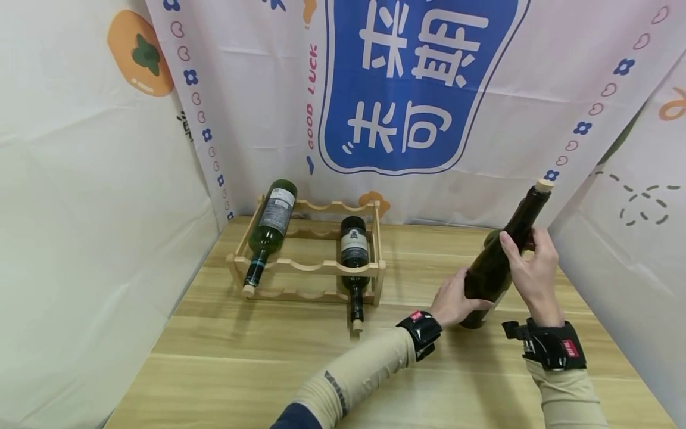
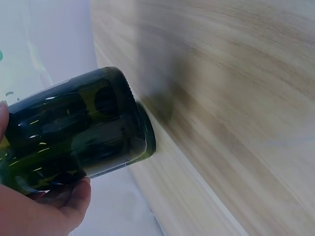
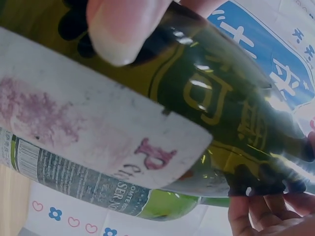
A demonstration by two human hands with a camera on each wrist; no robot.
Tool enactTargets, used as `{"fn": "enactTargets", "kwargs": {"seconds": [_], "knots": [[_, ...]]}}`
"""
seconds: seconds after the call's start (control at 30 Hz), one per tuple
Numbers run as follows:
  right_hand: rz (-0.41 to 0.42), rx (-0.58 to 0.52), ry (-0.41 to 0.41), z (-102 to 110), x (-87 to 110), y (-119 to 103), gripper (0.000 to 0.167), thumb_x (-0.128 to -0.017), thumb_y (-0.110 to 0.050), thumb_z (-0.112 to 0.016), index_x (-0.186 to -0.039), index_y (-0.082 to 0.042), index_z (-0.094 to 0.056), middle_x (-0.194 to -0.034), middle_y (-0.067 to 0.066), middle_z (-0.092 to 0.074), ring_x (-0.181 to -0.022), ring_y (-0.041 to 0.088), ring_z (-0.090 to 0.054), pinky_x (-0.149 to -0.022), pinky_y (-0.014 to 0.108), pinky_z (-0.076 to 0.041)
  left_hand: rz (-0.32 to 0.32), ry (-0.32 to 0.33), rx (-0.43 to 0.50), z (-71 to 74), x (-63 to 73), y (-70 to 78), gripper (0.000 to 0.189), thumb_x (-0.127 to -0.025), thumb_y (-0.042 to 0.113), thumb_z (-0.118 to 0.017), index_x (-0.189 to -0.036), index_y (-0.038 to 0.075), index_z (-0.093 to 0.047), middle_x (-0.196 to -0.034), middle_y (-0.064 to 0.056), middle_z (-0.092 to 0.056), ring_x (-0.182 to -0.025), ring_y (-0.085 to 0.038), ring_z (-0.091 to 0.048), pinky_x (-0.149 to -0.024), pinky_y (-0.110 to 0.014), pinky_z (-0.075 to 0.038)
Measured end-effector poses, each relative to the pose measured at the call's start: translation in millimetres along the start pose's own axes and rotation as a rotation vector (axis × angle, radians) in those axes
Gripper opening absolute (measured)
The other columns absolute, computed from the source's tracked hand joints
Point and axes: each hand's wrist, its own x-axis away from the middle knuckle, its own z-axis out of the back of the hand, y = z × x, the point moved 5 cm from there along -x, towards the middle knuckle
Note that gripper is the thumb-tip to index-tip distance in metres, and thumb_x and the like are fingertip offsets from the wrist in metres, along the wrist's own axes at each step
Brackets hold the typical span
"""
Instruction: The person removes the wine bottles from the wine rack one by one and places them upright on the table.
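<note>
Both hands hold a dark green wine bottle [image 1: 495, 259], tilted with its corked neck up and to the right. My left hand [image 1: 454, 302] grips the lower body. Higher up, the thumb and fingers of my right hand [image 1: 536, 271] curl round the shoulder and neck. The left wrist view shows the bottle's base [image 2: 118, 113] close over the table. A pale label with purple print [image 3: 98, 118] faces the right wrist camera. Behind the held bottle is a second green bottle [image 3: 170, 204] with a text label, mostly hidden in the head view.
A wooden wine rack [image 1: 308, 266] stands at the back left of the table [image 1: 241, 369]. One bottle [image 1: 276, 214] leans across its left end; another bottle [image 1: 354, 244] lies at its right end, neck forward. Printed cloth [image 1: 268, 119] hangs behind and at both sides.
</note>
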Motion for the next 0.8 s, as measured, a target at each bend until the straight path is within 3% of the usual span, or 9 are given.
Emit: {"fn": "enactTargets", "kwargs": {"seconds": [0.4, 0.8], "knots": [[0.060, 0.039, 0.021, 6, 2.3, 6, 0.033, -0.087, -0.009, -0.068, -0.114, 0.009, -0.059, -0.093, -0.028, -0.046, -0.080, -0.010, -0.043, -0.072, 0.009, -0.035, -0.007, 0.003, 0.005, -10.2, -2.0, 0.5, 0.074, -0.074, 0.040, -0.083, -0.136, 0.020, -0.047, -0.126, 0.003, -0.063, -0.114, -0.008, -0.059, -0.094, -0.020, -0.050], [0.051, 0.041, 0.018, 13, 6.9, 8, 0.034, -0.086, -0.008, -0.068, -0.113, 0.011, -0.059, -0.093, -0.027, -0.048, -0.079, -0.008, -0.045, -0.071, 0.010, -0.035, 0.011, -0.020, -0.011, -19.0, -2.5, 0.4, 0.073, -0.073, 0.040, -0.084, -0.132, 0.017, -0.049, -0.123, 0.001, -0.062, -0.110, -0.009, -0.060, -0.090, -0.019, -0.051]]}}
